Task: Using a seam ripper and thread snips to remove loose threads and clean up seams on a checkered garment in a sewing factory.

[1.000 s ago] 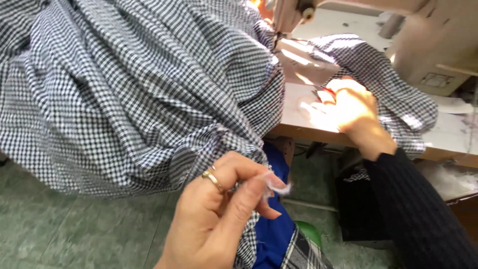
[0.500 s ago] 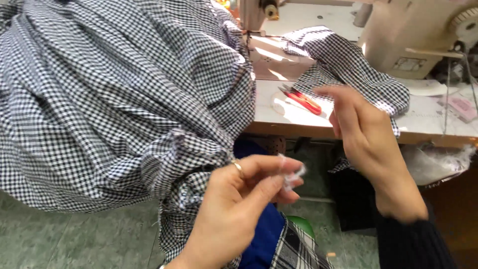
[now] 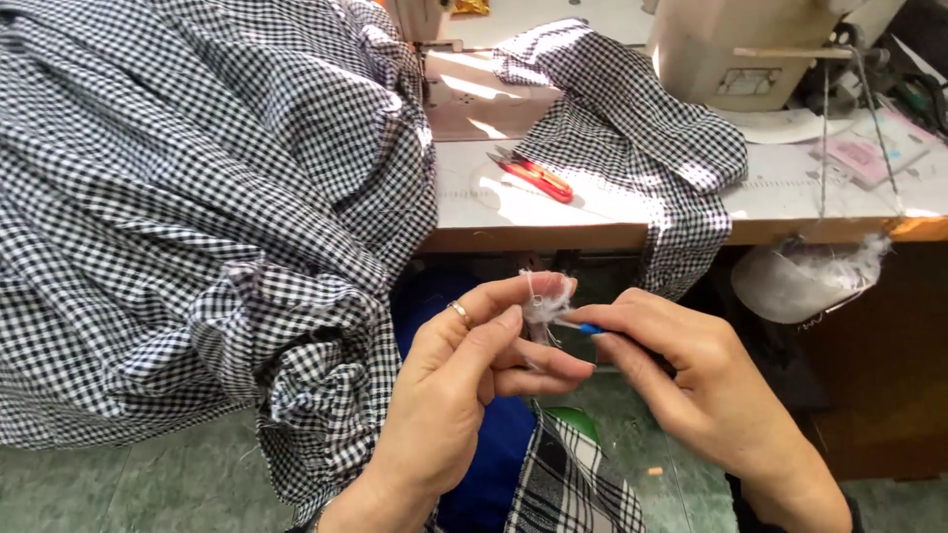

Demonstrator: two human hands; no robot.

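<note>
Checked fabric (image 3: pixel 188 197): black-and-white gingham, bunched, filling the left half of the frame and spilling off the surface (image 3: pixel 592 212) toward the floor; a second fold of it lies at upper centre under the sewing machine (image 3: pixel 750 49).

Left hand (image 3: pixel 464 385): lower centre, ring on one finger, grip closed, thumb and forefinger pinching a small tuft of white thread waste (image 3: pixel 546 301). Half a second ago this hand held the tuft alone, in much the same place.

Thread snips (image 3: pixel 533 176): red-handled, lying flat on the surface at upper centre, untouched and well apart from both hands.

Right hand (image 3: pixel 681 375): lower right of centre. Earlier it hovered up by the surface near the snips; it has now dropped to meet the left hand, grip closed on a small blue-tipped item (image 3: pixel 590 329) that touches the tuft. What the item is cannot be told. Judged: the work has moved from the surface to the tuft between the hands.

Pale pouch (image 3: pixel 800 281): hanging under the surface edge at right, fluff showing at its mouth.
</note>
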